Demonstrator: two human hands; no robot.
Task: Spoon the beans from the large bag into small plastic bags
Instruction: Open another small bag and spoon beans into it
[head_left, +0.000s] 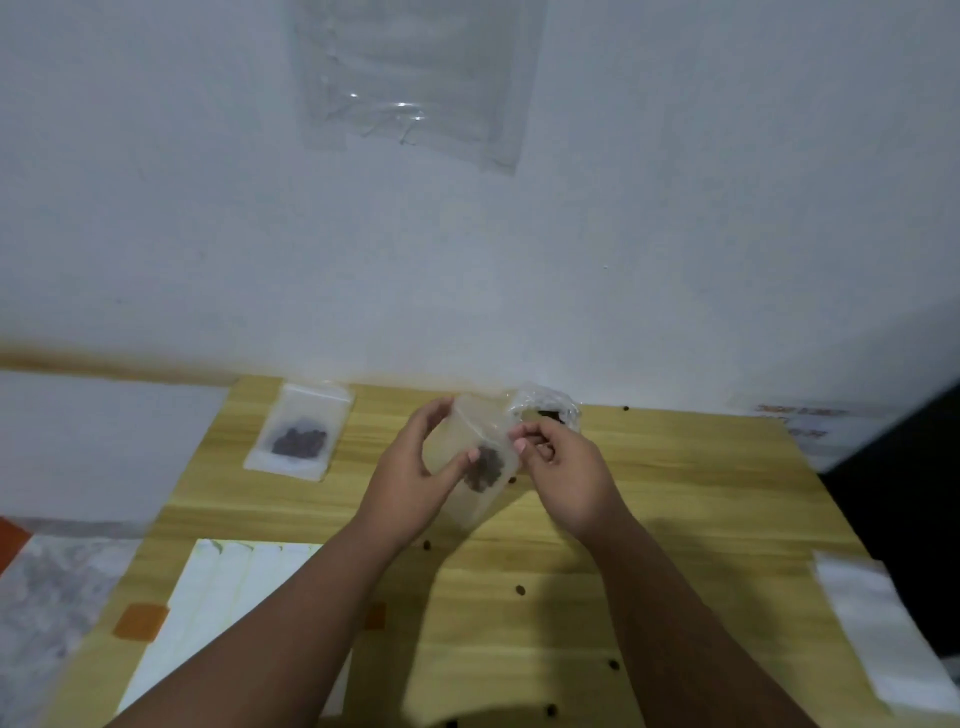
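Left hand (415, 470) curls thumb and fingers round the left side of a small plastic bag (472, 501), and right hand (569, 467) pinches its upper right edge. The bag is held tilted above the wooden table (649, 519) with a clump of beans (485, 467) inside. The large bag (548, 408) sits just behind at 1 o'clock, a filled small bag (298, 436) lies at 10 o'clock, and loose beans (520, 590) are scattered at 6 o'clock

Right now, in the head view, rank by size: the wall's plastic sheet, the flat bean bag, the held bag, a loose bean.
1. Clear plastic sheet on wall.
2. Small clear plastic bag lying flat, and the held clear bag: alike, unranked.
3. Loose dark bean.
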